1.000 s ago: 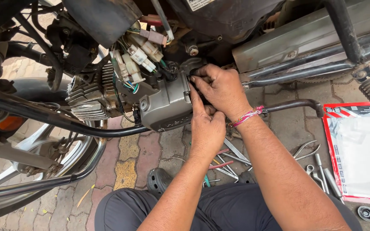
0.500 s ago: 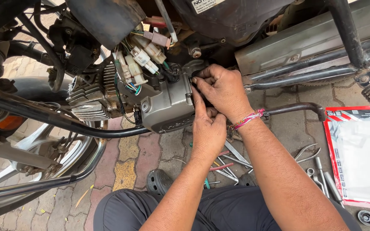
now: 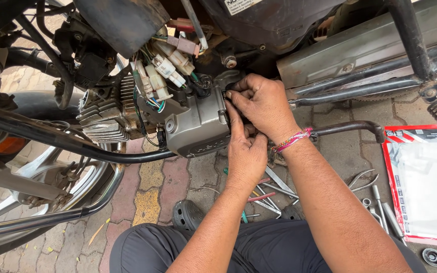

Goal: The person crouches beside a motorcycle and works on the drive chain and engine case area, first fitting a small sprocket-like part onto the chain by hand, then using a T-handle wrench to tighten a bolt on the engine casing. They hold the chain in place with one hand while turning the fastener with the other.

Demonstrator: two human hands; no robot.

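Both hands work at the right end of the grey metal engine side cover (image 3: 198, 126) of a motorcycle standing on a brick-paved floor (image 3: 173, 182). The left hand (image 3: 246, 151) lies flat along the cover's right edge, fingers stretched upward and together, pressing on it. The right hand (image 3: 264, 103) sits just above, its fingertips pinched together on a small dark part at the cover's upper right corner; whether it holds a tool or a fastener there I cannot tell. The cover sits against the finned engine block (image 3: 104, 116), so it looks mounted, with the fastening at that corner apparently not finished. A bundle of white wire connectors (image 3: 163, 71) hangs loose above. Loose metal hand tools (image 3: 274, 189) lie on the floor below the wrists, near a red-edged plastic packet (image 3: 423, 182).
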